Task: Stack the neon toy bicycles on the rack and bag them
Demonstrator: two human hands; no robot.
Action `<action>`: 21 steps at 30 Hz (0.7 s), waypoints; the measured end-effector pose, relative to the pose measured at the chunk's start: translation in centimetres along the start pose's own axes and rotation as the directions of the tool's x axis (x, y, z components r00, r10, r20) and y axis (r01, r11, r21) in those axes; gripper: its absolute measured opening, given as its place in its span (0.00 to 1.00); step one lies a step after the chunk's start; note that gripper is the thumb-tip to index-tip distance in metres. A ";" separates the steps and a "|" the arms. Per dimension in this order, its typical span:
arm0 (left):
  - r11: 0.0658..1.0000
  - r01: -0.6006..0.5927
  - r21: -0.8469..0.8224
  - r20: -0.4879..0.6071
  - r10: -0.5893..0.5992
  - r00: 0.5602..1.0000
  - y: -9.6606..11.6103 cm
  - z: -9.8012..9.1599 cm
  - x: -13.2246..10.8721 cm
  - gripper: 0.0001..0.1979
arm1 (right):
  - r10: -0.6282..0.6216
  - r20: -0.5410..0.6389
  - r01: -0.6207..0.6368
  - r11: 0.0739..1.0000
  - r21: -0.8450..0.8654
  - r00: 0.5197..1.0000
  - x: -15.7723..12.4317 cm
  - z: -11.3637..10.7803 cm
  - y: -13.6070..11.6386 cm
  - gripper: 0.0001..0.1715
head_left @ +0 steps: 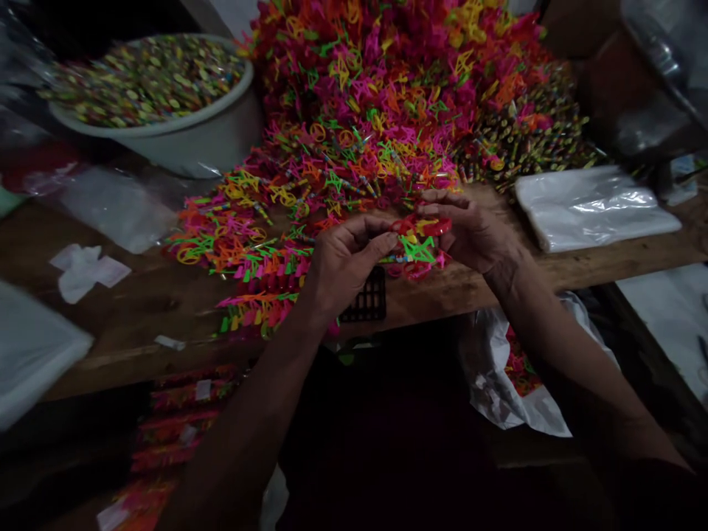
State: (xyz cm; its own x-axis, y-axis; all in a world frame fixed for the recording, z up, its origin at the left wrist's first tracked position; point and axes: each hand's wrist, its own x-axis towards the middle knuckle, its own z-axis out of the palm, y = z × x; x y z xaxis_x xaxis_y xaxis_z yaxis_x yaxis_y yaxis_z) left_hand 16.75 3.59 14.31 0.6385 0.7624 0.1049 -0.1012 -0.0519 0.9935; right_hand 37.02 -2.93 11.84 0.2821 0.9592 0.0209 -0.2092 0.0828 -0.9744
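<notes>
My left hand (346, 259) and my right hand (470, 230) meet over the near edge of a wooden table (580, 265). Both are curled around a small bunch of neon plastic toy pieces (417, 237), red, green and pink, with thin sticks. The left thumb and fingers pinch the bunch from the left, and the right fingers wrap it from the right. A big heap of the same coloured pieces on sticks (376, 110) rises just behind the hands and spreads toward the left.
A white basin (182, 136) full of small coloured discs stands at the back left. A stack of clear plastic bags (591, 206) lies to the right. A small black grid piece (368, 299) sits under my left hand. Packed bundles (177, 428) lie below the table.
</notes>
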 end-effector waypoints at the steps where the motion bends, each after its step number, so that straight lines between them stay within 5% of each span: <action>1: 0.999 0.008 0.032 -0.009 -0.007 1.000 0.2 0.0 0.0 0.06 | -0.074 -0.026 0.072 0.995 -0.065 0.997 -0.3 -0.3 0.1 0.25; 5: 0.990 0.091 0.108 -0.067 -0.084 0.994 0.5 -0.6 0.1 0.07 | -0.377 0.071 0.364 0.803 -0.472 0.923 -2.5 -0.6 -0.3 0.14; 9: 0.982 0.189 -0.020 -0.057 -0.189 0.980 -0.2 -1.0 0.2 0.10 | -0.369 0.316 0.484 0.600 -0.637 0.874 -5.0 -0.1 -0.9 0.11; 17: 0.911 0.354 -0.210 0.075 -0.346 0.935 -0.7 0.0 -0.5 0.15 | -0.439 0.225 0.480 0.650 -0.589 0.870 -5.2 0.7 0.9 0.12; 21: 0.902 0.367 -0.226 0.044 -0.367 0.929 -0.8 0.4 -0.9 0.15 | -0.484 0.159 0.483 0.674 -0.559 0.860 -5.3 1.1 2.6 0.13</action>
State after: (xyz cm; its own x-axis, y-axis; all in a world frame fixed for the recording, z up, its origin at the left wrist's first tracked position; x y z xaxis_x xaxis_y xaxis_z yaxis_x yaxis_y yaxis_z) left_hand 16.60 2.71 13.48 0.6643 0.6990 -0.2648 -0.0298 0.3787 0.9250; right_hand 33.97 -7.48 9.45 0.1956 0.8281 0.5254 0.5185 0.3674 -0.7721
